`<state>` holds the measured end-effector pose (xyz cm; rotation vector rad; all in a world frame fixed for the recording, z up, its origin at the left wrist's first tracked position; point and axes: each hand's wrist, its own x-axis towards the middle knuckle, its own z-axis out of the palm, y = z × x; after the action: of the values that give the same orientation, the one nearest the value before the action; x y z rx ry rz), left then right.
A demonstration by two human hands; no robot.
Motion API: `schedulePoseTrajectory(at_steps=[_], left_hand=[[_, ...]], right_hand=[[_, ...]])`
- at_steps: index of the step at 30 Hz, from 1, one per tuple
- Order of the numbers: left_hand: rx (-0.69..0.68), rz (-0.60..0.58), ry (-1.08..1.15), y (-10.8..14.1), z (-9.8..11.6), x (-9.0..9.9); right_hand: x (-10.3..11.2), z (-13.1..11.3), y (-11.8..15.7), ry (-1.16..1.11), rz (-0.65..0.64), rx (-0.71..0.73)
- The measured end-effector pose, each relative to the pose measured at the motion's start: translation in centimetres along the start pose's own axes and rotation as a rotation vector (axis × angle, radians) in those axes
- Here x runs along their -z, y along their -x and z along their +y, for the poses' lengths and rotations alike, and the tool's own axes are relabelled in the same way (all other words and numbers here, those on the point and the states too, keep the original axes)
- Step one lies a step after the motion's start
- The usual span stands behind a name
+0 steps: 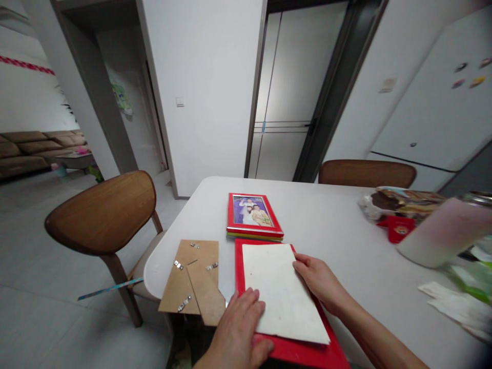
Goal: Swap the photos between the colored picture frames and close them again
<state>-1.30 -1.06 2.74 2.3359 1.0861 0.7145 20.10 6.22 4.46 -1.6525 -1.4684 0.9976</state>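
Observation:
A red picture frame [240,264] lies at the near edge of the table, with a white sheet of paper [282,292] over its middle. My left hand [240,328] rests across the frame's lower left side, its fingers on the sheet and its thumb apart near the bottom rim. Around the right side of the frame, my right hand [317,279] is closed, thumb at the sheet's edge; its other fingers are partly hidden. Left of the frame is a brown backing board [203,251] with metal clips and a fold-out stand.
Behind the frame lies a stack of frames topped by a red framed photo [251,211]. A pinkish-white bottle [442,233], a red packet [400,229] and crumpled tissue [453,307] are on the right. Wooden chairs stand at left [103,215] and behind [367,173].

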Motion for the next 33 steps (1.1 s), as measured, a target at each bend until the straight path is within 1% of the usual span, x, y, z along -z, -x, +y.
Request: schedulePoseTrajectory(at_steps=[4,9,13,15,17,18,20,22,23,24,26,28,29,31,33], left_hand=[[0.007,-0.027,-0.020,-0.1,0.2,0.5],[-0.013,-0.093,-0.062,-0.2,0.3,0.6],[-0.045,-0.101,-0.081,0.1,0.1,0.4],[-0.041,-0.075,-0.089,0.8,-0.3,1.1],[0.006,-0.042,-0.131,1.9,-1.2,2.4],[0.054,-0.018,-0.171,2.5,-2.0,3.2],[0.198,0.045,-0.281,3.8,-3.8,4.8],[0.343,0.107,-0.398,4.7,-5.8,6.0],[0.383,0.124,-0.441,5.1,-6.7,6.4],[0.401,0.133,-0.472,5.3,-7.4,6.6],[0.387,0.131,-0.500,5.4,-8.2,6.7],[0.367,0.130,-0.508,5.3,-8.2,6.6],[0.365,0.133,-0.509,5.3,-8.1,6.6],[0.361,0.144,-0.501,5.1,-7.6,6.8],[0.337,0.166,-0.482,5.0,-6.9,6.9]], right_hand=[[0.2,0.0,-0.4,0.333,0.096,0.078],[0.2,-0.2,0.0,0.621,0.096,0.119],[-0.1,-0.1,0.0,0.752,0.131,0.151],[-0.2,-0.1,0.0,0.780,0.162,0.154],[-0.6,-0.5,0.4,0.765,0.178,0.170],[-1.0,-0.9,0.8,0.733,0.171,0.188],[-2.5,-2.1,1.8,0.630,0.112,0.255],[-4.7,-3.8,3.0,0.518,0.014,0.368],[-6.1,-4.6,3.5,0.488,-0.027,0.429],[-7.5,-5.4,4.0,0.483,-0.058,0.481],[-10.3,-6.6,4.6,0.516,-0.115,0.546],[-12.6,-7.2,4.8,0.565,-0.140,0.553],[-13.4,-7.2,4.7,0.576,-0.144,0.543],[-14.0,-7.2,4.6,0.544,-0.143,0.528],[-13.4,-7.0,4.6,0.464,-0.136,0.535]])
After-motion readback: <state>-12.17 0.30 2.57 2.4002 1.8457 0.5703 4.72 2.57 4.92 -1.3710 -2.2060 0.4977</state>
